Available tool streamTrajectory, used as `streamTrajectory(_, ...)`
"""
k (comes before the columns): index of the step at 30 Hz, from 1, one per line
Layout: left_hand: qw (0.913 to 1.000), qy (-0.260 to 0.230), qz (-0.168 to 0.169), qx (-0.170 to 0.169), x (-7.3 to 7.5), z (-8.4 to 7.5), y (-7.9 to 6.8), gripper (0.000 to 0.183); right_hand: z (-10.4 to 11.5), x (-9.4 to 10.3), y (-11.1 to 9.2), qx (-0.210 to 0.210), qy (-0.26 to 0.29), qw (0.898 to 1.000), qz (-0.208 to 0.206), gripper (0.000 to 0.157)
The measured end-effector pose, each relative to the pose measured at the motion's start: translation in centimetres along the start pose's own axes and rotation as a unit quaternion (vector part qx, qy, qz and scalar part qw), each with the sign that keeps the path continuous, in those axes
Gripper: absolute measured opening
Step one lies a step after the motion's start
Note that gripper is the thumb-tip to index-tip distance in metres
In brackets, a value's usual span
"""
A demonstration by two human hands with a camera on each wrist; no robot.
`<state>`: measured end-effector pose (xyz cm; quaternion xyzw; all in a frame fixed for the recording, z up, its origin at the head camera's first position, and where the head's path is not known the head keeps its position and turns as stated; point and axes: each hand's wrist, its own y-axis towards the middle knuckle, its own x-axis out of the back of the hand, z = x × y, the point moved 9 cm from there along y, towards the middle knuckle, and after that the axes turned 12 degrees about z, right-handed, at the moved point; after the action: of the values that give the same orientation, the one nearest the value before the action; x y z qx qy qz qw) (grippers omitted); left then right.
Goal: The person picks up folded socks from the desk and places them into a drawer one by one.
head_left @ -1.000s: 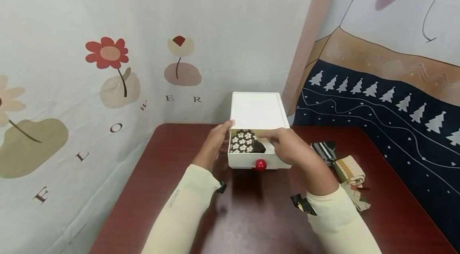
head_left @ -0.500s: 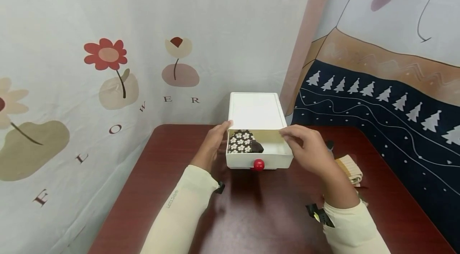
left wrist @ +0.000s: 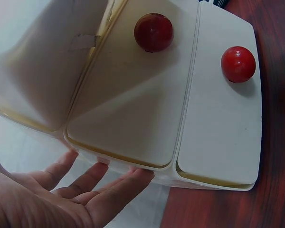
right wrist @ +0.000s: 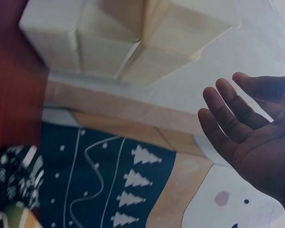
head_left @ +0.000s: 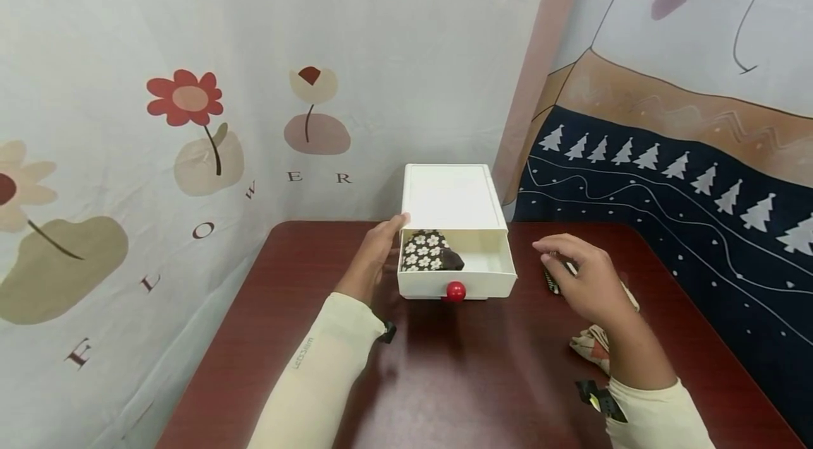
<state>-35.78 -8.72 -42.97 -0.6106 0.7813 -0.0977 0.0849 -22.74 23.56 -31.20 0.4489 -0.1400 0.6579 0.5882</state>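
Observation:
A white drawer unit (head_left: 454,196) stands at the back of the table, its top drawer (head_left: 485,285) pulled out by a red knob (head_left: 455,291) side. A folded dark sock with white flowers (head_left: 424,251) lies in the drawer's left part. My left hand (head_left: 376,255) rests along the unit's left side, thumb at the top front edge; the left wrist view has its fingertips (left wrist: 143,175) against the side wall. My right hand (head_left: 587,279) hovers right of the drawer with nothing in it, over a black-and-white sock (head_left: 551,282), mostly hidden, and a beige patterned sock (head_left: 592,346).
Two lower drawers with red knobs (left wrist: 238,64) show closed in the left wrist view. A striped yellow, green and white sock (right wrist: 23,218) lies beside the black-and-white one. Printed curtains (head_left: 381,46) hang behind and right of the reddish-brown table (head_left: 432,392).
My right hand has come out of the drawer and moved right, to above the socks on the table. The left hand stays at the unit's side; the flowered sock lies still.

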Motion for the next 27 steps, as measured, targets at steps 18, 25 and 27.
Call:
streamTrajectory(18, 1.0000, 0.001, -0.005, 0.001, 0.0, 0.0, 0.0, 0.078, -8.0, 1.8, -5.1, -0.098, -0.034, 0.994, -0.017, 0.020)
streamTrajectory(25, 1.0000, -0.005, -0.005, -0.003, 0.1, 0.1, 0.3, 0.076, -11.6, 0.8, -6.8, -0.176, -0.036, 0.982, 0.060, 0.020)
streamTrajectory(27, 1.0000, -0.004, -0.005, -0.003, 0.1, 0.1, 0.3, 0.075, -12.6, 0.6, -7.3, -0.192, -0.039, 0.977, 0.086, 0.020)
